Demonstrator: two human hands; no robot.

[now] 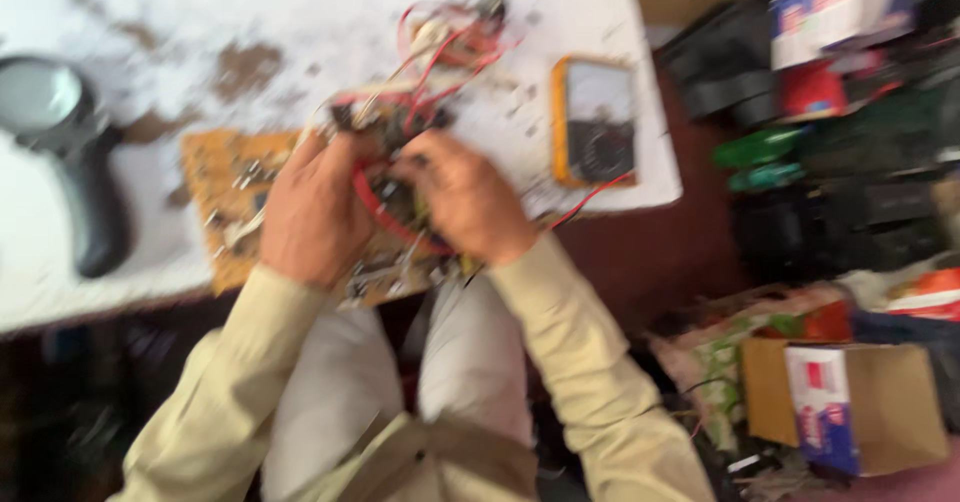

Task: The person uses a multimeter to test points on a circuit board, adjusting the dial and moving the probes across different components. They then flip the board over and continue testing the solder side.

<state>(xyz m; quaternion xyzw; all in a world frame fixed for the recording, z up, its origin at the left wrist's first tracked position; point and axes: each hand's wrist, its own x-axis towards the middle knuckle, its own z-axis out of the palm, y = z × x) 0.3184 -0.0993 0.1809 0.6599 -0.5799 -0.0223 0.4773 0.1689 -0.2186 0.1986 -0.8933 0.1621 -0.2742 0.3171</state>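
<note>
Nearest the camera are the person's lap in pale trousers and two beige sleeves reaching up to the near edge of the counter (100, 292); the picture is blurred by motion, so fine detail is lost. The left hand (312, 212) lies over a tan circuit board (225, 187) that juts past the counter's near edge, its fingers curled down onto the parts at the board's middle; the right hand (462, 197) sits just beside it, its fingers bent in and pinched at a dark component amid the wiring, though what exactly each hand grips cannot be told through the blur. A red wire (375, 210) loops between the two hands; beyond the fingertips a tangle of red and white wires (445, 52) rises toward the far edge of the counter. At the counter's right edge lies a yellow-cased multimeter (597, 120), a thin red lead trailing from it toward the right hand. Near the left edge rests a dark-handled magnifying glass (60, 132), well apart from the board. On the floor to the right stands a cardboard box (880, 407) among clutter.
</note>
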